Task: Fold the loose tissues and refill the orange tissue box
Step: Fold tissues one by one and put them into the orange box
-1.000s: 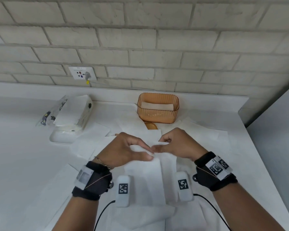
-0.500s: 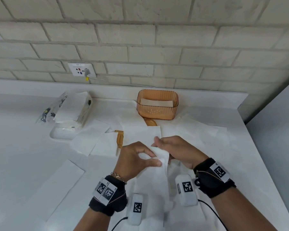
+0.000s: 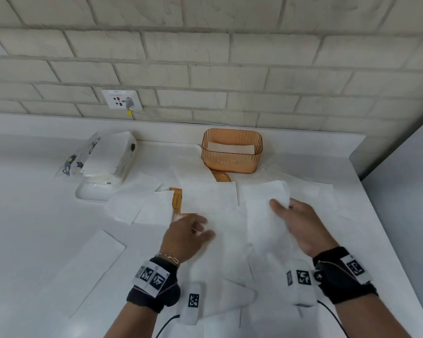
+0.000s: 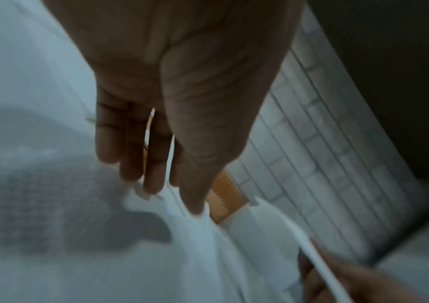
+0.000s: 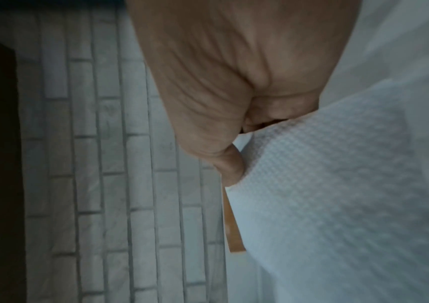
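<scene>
The orange tissue box (image 3: pixel 232 152) stands open at the back of the white counter, with a folded tissue lying inside. My right hand (image 3: pixel 282 209) pinches a long folded tissue (image 3: pixel 263 215) near its far end, thumb on top; the right wrist view shows the thumb (image 5: pixel 230 172) pressed on the folded tissue (image 5: pixel 337 194). To its left, my left hand (image 3: pixel 206 228) hovers over the loose tissues (image 3: pixel 209 200) with straight fingers (image 4: pixel 130 155) and holds nothing. An orange lid (image 3: pixel 177 198) lies partly hidden under the sheets.
A plastic-wrapped tissue pack (image 3: pixel 105 157) rests on a white dish (image 3: pixel 93 192) at the back left. More loose sheets (image 3: pixel 83 269) lie across the counter. A wall socket (image 3: pixel 121 100) sits above, and a grey panel (image 3: pixel 401 191) bounds the counter's right edge.
Both hands pinched the tissue together at the middle before. The left hand has let go and drawn left; the right hand has moved right with the folded tissue.
</scene>
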Available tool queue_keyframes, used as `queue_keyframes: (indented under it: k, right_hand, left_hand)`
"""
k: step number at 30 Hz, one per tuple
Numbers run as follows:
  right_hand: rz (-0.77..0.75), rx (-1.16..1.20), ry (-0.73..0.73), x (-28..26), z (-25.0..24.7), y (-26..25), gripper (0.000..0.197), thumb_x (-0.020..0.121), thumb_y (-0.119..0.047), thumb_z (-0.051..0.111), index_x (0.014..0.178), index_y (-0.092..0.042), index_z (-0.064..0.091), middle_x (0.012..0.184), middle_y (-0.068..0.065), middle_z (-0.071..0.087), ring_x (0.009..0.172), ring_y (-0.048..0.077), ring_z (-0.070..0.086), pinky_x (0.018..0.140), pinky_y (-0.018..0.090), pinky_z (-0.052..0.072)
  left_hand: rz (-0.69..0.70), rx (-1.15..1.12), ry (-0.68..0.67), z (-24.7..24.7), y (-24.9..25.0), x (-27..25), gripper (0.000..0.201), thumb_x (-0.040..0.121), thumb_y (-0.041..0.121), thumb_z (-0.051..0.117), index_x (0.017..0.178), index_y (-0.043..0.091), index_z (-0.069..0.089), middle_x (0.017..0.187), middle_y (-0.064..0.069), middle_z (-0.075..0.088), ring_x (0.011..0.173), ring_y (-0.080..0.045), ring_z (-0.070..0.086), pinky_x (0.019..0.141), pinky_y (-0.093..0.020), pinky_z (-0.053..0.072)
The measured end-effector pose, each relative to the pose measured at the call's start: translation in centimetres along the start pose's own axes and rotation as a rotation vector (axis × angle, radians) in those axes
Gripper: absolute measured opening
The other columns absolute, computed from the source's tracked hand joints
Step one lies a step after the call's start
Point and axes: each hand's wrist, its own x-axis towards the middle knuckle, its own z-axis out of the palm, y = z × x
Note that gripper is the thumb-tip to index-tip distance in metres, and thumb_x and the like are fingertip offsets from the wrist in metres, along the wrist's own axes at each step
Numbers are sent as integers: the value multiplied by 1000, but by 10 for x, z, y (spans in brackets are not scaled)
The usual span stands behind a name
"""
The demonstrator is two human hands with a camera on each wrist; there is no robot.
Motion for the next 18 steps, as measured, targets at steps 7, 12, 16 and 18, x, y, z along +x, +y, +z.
queue_keyframes:
  k: [7, 12, 16, 18]
  right_hand:
    - [-16, 28, 27, -4, -26, -8, 23, 103, -21, 66, 123, -12, 74, 120, 7, 79, 113, 25, 75, 108, 49, 53]
    - [-15, 1, -46, -8, -22, 6, 31, 98, -12, 72, 128, -12, 71, 123, 9, 77, 117, 29, 73, 111, 54, 51]
    - [-18, -50, -43, -8, -17, 10, 31, 95, -9, 75, 126, -13, 73, 120, 8, 79, 113, 29, 75, 107, 55, 54]
    - [-22, -65, -27, -7, -18, 11, 30, 95, -10, 76, 125, -14, 73, 118, 7, 79, 111, 28, 76, 106, 55, 55]
  left_hand:
    - [200, 505, -5, 31, 2, -2, 111, 64, 81, 77, 156, 32, 38, 149, 7, 42, 137, -18, 37, 115, -34, 36]
    - [144, 402, 58, 41, 8, 5, 88, 73, 76, 73, 145, 31, 51, 132, 9, 60, 123, -18, 48, 107, -33, 39]
    - [159, 382, 108, 40, 12, 10, 55, 81, 69, 70, 129, 42, 66, 126, 8, 60, 120, -17, 49, 103, -30, 39]
    - [170, 424, 107, 40, 13, 10, 53, 79, 74, 69, 122, 43, 70, 126, 10, 57, 122, -17, 48, 104, -31, 38]
